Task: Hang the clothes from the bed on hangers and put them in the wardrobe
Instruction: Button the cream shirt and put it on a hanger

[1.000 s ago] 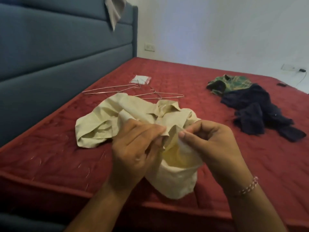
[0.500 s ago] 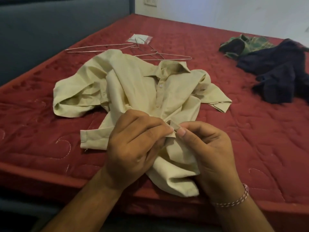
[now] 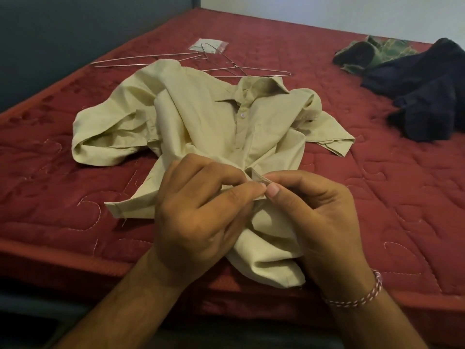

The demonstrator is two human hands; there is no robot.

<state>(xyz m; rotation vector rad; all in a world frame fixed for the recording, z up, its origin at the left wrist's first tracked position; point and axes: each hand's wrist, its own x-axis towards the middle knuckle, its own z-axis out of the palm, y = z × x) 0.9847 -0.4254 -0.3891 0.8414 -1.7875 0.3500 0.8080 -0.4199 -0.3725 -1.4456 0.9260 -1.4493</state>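
While the cream shirt (image 3: 201, 117) lay crumpled on the red bed (image 3: 377, 197), your left hand (image 3: 198, 222) and right hand (image 3: 324, 222) each pinched its placket edge, fingers curled tight.

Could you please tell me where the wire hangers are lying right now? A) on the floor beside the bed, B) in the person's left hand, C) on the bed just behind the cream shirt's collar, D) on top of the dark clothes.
C: the hangers lie flat on the bed just beyond the shirt collar, while both hands pinch the shirt's fabric.
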